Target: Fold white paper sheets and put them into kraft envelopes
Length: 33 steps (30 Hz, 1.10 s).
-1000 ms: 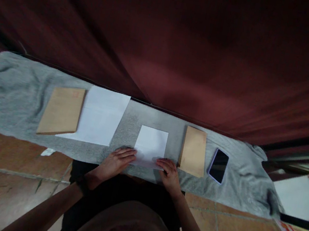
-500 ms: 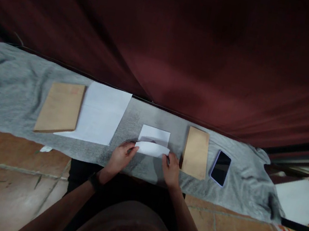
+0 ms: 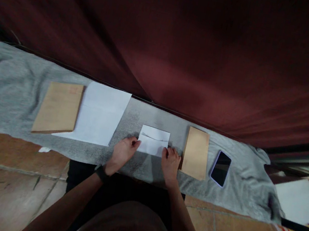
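In front of me on the grey cloth lies a small sheet of white paper point(image 3: 151, 147), its near part folded over toward the far part. The fold's upper edge bows slightly and casts a thin shadow on the paper beneath. My left hand point(image 3: 124, 153) pinches the paper's left side between thumb and fingers. On the right side, my right hand point(image 3: 170, 164) grips the paper the same way, fingers curled. A stack of brown envelopes point(image 3: 196, 153) lies just right of my right hand. Left of my left hand are large white sheets point(image 3: 102, 112).
A thicker stack of brown envelopes point(image 3: 59, 106) overlaps the white sheets. At the right is a phone point(image 3: 221, 168) in a purple case. The grey cloth point(image 3: 245, 179) covers the long narrow surface. A dark red curtain point(image 3: 182, 56) hangs along its far side.
The folded flap has been lowered flatter against the paper, and its edge has moved away from me. Both hands have shifted slightly forward with it, still gripping the sides.
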Each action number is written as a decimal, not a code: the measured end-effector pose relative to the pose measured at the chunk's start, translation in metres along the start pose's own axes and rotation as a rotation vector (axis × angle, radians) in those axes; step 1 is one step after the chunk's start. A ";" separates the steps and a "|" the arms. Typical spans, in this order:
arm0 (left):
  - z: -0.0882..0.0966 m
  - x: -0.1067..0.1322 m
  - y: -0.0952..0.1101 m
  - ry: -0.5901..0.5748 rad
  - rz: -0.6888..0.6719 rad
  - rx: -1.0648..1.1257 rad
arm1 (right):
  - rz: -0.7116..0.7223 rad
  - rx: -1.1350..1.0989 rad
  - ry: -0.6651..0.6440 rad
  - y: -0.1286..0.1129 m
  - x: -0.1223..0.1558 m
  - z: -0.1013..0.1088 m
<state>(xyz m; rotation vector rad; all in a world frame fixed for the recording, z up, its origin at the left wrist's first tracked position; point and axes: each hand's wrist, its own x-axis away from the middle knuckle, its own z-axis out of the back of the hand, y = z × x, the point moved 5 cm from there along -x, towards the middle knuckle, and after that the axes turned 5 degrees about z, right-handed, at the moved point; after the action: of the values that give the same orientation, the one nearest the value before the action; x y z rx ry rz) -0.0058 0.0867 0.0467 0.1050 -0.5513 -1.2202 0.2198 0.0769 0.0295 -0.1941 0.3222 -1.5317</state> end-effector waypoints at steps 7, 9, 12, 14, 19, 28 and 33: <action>0.006 -0.009 0.011 -0.001 0.045 -0.062 | -0.038 0.111 -0.095 -0.004 -0.016 0.008; 0.007 -0.013 0.013 -0.009 0.059 -0.068 | -0.054 0.138 -0.109 -0.004 -0.020 0.008; 0.008 -0.019 0.016 -0.016 0.067 -0.074 | -0.073 0.163 -0.112 -0.003 -0.024 0.008; 0.010 -0.021 0.019 -0.013 0.063 -0.076 | -0.081 0.178 -0.118 -0.003 -0.026 0.008; 0.011 -0.022 0.024 -0.003 0.072 -0.106 | -0.110 0.202 -0.143 -0.002 -0.031 0.009; 0.000 -0.018 0.023 0.090 0.019 -0.137 | -0.103 0.200 -0.134 -0.001 -0.030 0.010; -0.002 -0.019 0.022 0.109 0.017 -0.120 | -0.093 0.222 -0.117 -0.003 -0.030 0.010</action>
<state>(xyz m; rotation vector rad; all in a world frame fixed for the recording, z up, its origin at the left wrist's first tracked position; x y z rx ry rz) 0.0095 0.1115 0.0466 0.0646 -0.3824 -1.2203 0.2195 0.1064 0.0428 -0.1240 0.0501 -1.6274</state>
